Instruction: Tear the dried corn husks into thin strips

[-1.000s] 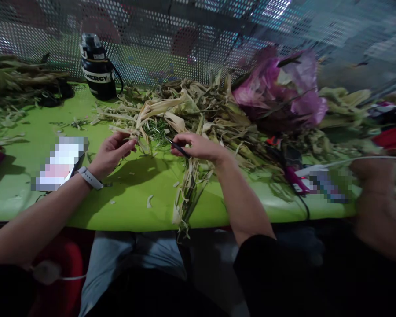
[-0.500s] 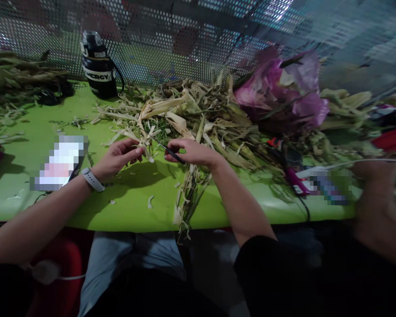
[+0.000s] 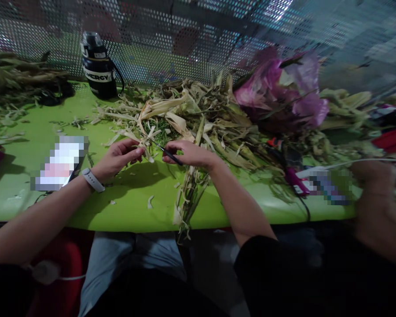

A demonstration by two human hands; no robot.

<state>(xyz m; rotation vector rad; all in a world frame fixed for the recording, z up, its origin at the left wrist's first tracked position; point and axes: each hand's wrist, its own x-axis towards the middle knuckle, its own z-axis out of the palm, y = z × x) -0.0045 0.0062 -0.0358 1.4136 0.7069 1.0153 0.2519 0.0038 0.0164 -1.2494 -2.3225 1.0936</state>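
My left hand [image 3: 123,155] pinches a small bunch of pale, husk-like plant strips [image 3: 148,152] between thumb and fingers, above the table. Close by on the right, my right hand [image 3: 188,154] is closed around a slim dark tool [image 3: 172,156] with a thin tip. That tip points left and reaches the bunch; whether it touches the strips I cannot tell. Behind both hands lies a heap of dried leaves and husks [image 3: 231,127], with a long pale folded strip [image 3: 163,107] on its near left side. More dry stalks [image 3: 186,198] hang over the front edge below my right wrist.
The green table [image 3: 119,211] ends at a perforated metal screen [image 3: 145,39]. A black bottle [image 3: 100,70] stands at back left, a phone [image 3: 61,163] at left. Pink plastic [image 3: 284,92] rests at back right. Another person's arm [image 3: 378,193] reaches in near a second phone [image 3: 331,187].
My right hand and the dark tool have shifted slightly left and down, the tool tip now lower by the strips. My left hand stays in place with its bunch.
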